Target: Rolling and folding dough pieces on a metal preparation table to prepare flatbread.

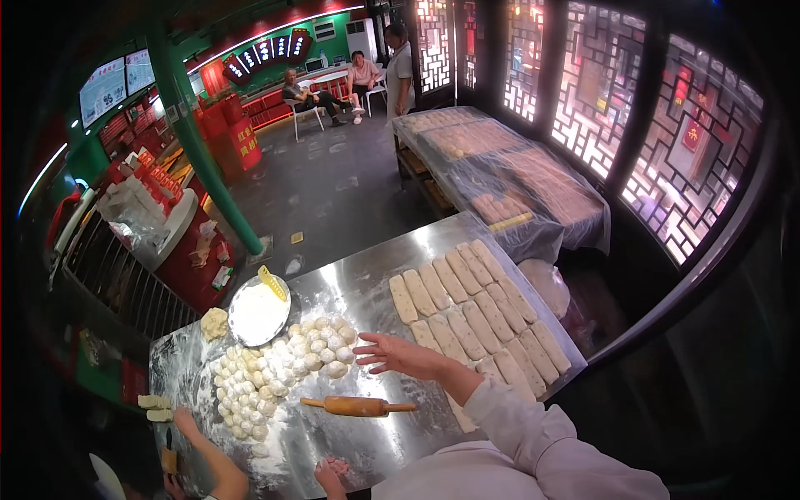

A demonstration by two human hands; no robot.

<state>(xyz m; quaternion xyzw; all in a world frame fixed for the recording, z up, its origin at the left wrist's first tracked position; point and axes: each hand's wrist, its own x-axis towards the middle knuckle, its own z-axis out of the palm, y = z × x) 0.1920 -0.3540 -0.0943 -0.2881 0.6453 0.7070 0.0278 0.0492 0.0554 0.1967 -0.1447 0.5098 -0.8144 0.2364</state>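
Observation:
My right hand point(400, 357), fingers spread and holding nothing, is over the steel table just right of a pile of floured dough balls point(322, 344). Below it on the tabletop lies a wooden rolling pin point(356, 406), touched by neither hand. My left hand point(329, 479) is at the near table edge, beside or on a small pinkish mass; its grip is unclear. Rows of flat, speckled dough strips point(481, 325) cover the table's right part. Behind the balls stand a bowl of flour point(256, 315) with a yellow scraper point(272, 283) on its rim and a larger dough lump point(214, 324).
A co-worker's arm point(215, 450) reaches in at lower left, near dough pieces point(155, 402) and a wooden-handled tool point(169, 459). Beyond the steel table point(375, 250) is a plastic-covered table point(500, 150) with trays. A green post point(206, 150) stands left; people are farther back.

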